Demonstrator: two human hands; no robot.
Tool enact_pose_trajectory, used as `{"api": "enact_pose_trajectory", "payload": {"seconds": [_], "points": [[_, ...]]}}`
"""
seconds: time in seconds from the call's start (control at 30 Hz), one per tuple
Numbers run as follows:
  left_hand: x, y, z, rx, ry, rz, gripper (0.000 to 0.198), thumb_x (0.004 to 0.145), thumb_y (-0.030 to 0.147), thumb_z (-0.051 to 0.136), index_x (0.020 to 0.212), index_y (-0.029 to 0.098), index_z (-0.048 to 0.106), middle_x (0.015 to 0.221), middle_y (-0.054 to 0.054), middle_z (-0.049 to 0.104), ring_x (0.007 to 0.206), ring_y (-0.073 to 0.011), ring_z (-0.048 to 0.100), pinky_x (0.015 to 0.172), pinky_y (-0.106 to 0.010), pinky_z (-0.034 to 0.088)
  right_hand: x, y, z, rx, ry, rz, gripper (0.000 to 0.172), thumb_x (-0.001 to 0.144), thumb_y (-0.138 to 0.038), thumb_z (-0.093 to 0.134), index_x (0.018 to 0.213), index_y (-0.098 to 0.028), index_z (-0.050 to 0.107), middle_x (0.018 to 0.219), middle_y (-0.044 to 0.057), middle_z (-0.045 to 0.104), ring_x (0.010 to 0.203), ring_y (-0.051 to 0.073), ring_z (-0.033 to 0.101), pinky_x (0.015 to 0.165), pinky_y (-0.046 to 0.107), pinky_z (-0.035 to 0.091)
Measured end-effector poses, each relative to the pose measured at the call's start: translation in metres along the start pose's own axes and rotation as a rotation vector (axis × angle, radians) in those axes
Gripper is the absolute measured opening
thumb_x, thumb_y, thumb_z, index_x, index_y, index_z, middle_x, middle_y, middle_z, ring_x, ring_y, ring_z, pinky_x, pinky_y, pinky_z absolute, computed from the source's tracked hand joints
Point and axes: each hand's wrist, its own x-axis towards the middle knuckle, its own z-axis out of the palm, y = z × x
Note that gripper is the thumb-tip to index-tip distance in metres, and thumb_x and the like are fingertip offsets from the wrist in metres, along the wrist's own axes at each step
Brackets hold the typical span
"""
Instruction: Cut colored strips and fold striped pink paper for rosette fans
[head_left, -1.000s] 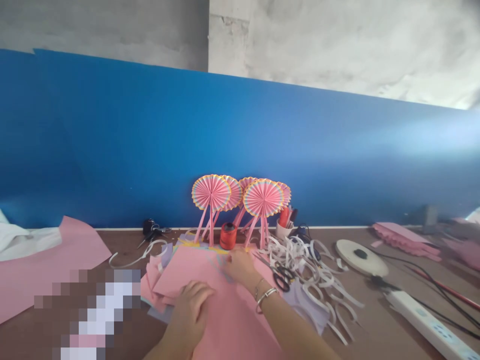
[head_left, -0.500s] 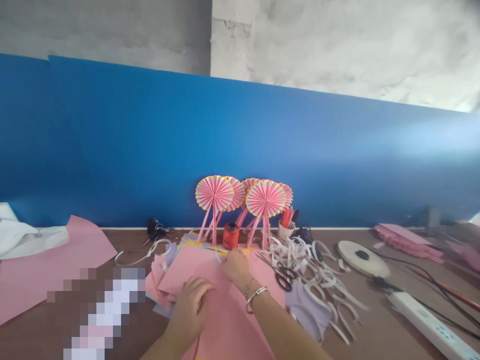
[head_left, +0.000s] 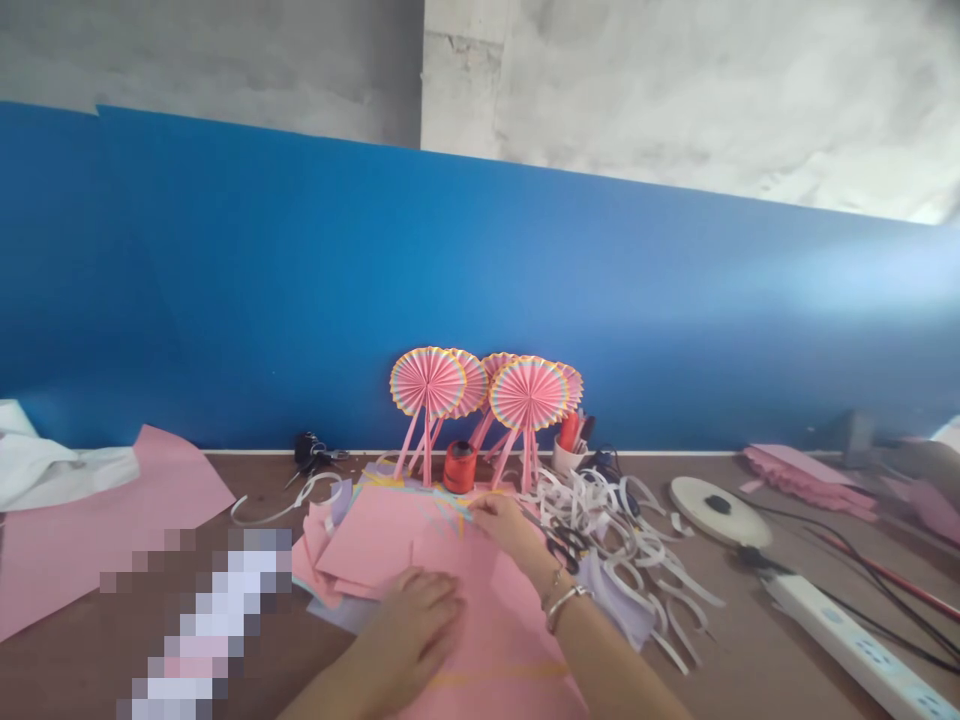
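My left hand (head_left: 420, 630) lies on a large pink paper sheet (head_left: 499, 615), its fingers stretched out and resting on the surface. Near the sheet's far end, my right hand (head_left: 510, 530) has thumb and fingers pinched together beside thin yellow and light-blue edging; what sits between the fingertips is too small to make out. Smaller pink sheets (head_left: 371, 535) lie stacked left of the right hand. Just beyond that hand stands a red spool (head_left: 460, 468). Black-handled scissors (head_left: 566, 552) are partly hidden behind the right forearm.
Round pleated pink paper fans (head_left: 427, 382) stand at the back against a blue panel (head_left: 450, 250). Curled white strips (head_left: 622, 530) pile up to the right. Further right are a round white disc (head_left: 720, 512) and a power strip (head_left: 855, 640). Pink paper (head_left: 150, 510) lies left.
My right hand has moved to the right and its fingers now show in a pinch. My left hand has shifted right and spread flatter. A yellow line now shows across the near paper.
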Motion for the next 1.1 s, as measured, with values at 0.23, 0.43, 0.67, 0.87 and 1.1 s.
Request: {"api": "enact_pose_trajectory", "payload": {"seconds": [0.23, 0.43, 0.67, 0.87, 1.1], "points": [[0.006, -0.033, 0.009, -0.253, 0.554, -0.457, 0.030, 0.083, 0.033, 0.047, 0.108, 0.020, 0.059, 0.108, -0.011, 0.065, 0.104, -0.0232, 0.059, 0.091, -0.042, 0.046, -0.019, -0.006, -0.009, 0.016, -0.066, -0.032, 0.015, 0.070, -0.017, 0.048, 0.063, -0.014, 0.061, 0.058, -0.001, 0.058, 0.057, 0.011, 0.049, 0.055, 0.022, 0.037], [0.020, -0.040, -0.011, -0.335, 0.623, -0.588, 0.031, 0.075, 0.038, 0.053, 0.096, 0.017, 0.061, 0.094, -0.008, 0.068, 0.092, -0.0223, 0.062, 0.084, -0.039, 0.048, -0.031, -0.019, -0.007, 0.019, -0.189, -0.140, 0.015, 0.069, -0.013, 0.050, 0.066, -0.015, 0.064, 0.063, -0.001, 0.062, 0.061, 0.012, 0.053, 0.058, 0.021, 0.039], [0.025, -0.045, -0.023, -0.251, 0.652, -0.548, 0.019, 0.072, 0.034, 0.052, 0.060, 0.020, 0.057, 0.077, -0.005, 0.068, 0.082, -0.0229, 0.061, 0.080, -0.038, 0.045, -0.014, -0.013, -0.014, -0.169, -0.141, -0.221, 0.021, 0.075, -0.011, 0.048, 0.072, -0.014, 0.068, 0.076, 0.004, 0.068, 0.074, 0.015, 0.060, 0.069, 0.024, 0.043], [0.024, -0.036, -0.027, -0.285, 0.595, -0.542, 0.020, 0.073, 0.035, 0.051, 0.061, 0.020, 0.058, 0.076, -0.004, 0.067, 0.080, -0.0210, 0.060, 0.078, -0.035, 0.045, -0.010, -0.009, -0.010, -0.138, -0.057, -0.237, 0.027, 0.082, -0.019, 0.048, 0.101, -0.016, 0.067, 0.116, 0.011, 0.062, 0.111, 0.021, 0.052, 0.096, 0.033, 0.036], [0.018, -0.017, -0.031, -0.370, 0.516, -0.563, 0.020, 0.076, 0.034, 0.052, 0.066, 0.020, 0.061, 0.079, -0.003, 0.066, 0.083, -0.0207, 0.060, 0.081, -0.034, 0.045, -0.037, -0.019, -0.005, 0.147, -0.292, -0.156, 0.019, 0.077, -0.028, 0.057, 0.079, -0.015, 0.069, 0.078, 0.004, 0.068, 0.071, 0.015, 0.059, 0.067, 0.025, 0.044]]}}
